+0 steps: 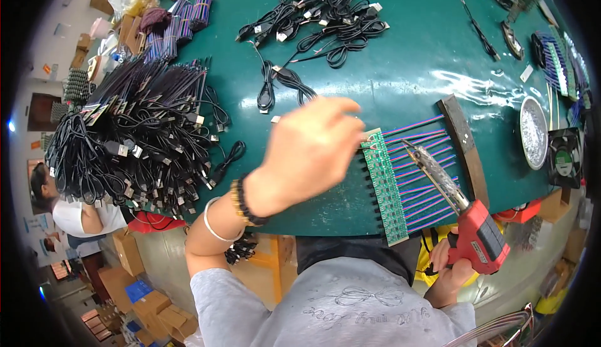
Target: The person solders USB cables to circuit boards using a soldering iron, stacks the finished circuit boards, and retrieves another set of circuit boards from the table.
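Observation:
My right hand (pixel 453 270) grips a red soldering gun (pixel 481 237), its metal tip pointing up and left over a green circuit board strip (pixel 388 190). Pink, blue and black wires (pixel 426 187) fan out from the strip's right side toward a dark bar (pixel 464 147). At the strip's upper end hovers my left hand (pixel 313 153), blurred, with fingers curled. Thin wire ends show by its fingertips; what it pinches is hidden. Just beyond this hand lies a coiled black USB cable (pixel 294 84).
A large heap of black USB cables (pixel 138 134) covers the table's left side; a smaller pile (pixel 319 18) lies at the far middle. Wire bundles (pixel 181 25) lie at the far left. At right stand a silvery bowl (pixel 533 133) and a black fan (pixel 565 159). Another person (pixel 81 215) is at left.

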{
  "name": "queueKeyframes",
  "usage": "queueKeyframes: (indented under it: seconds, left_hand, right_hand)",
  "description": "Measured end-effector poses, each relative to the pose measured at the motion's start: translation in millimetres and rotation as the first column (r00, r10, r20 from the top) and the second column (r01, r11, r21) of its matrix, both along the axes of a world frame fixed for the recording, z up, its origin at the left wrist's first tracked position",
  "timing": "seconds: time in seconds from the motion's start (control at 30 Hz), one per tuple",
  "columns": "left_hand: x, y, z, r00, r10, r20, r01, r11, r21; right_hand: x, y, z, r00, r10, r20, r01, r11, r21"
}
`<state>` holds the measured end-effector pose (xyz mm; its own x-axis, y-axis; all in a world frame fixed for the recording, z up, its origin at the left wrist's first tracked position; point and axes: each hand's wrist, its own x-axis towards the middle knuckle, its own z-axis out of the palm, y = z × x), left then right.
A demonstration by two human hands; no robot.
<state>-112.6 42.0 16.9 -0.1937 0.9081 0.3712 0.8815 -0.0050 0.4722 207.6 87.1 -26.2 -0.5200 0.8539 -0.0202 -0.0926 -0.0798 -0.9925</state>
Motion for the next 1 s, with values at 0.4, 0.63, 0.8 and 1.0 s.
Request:
queueKeyframes:
  seconds: [0.4, 0.63, 0.8, 1.0]
  left_hand:
    - [-71, -5, -23, 0.976, -0.077, -0.206, 0.066, 0.996, -0.061]
    - [-70, -8, -16, 0.988, -0.028, -0.154, 0.017, 0.997, -0.071]
    - [-70, -4, -21, 0.956, -0.090, -0.278, 0.068, 0.994, -0.091]
    - [-43, -11, 10, 0.985, 0.165, 0.055, -0.171, 0.977, 0.127]
  right_hand:
    - [10, -4, 0, 0.997, 0.045, -0.067, -0.047, 0.999, -0.020]
    - [13, -5, 1, 0.999, 0.023, -0.034, -0.024, 0.999, -0.034]
    - [13, -7, 2, 0.999, 0.039, -0.034, -0.041, 0.997, -0.062]
    - [19, -4, -9, 0.988, 0.055, -0.141, -0.055, 0.998, 0.001]
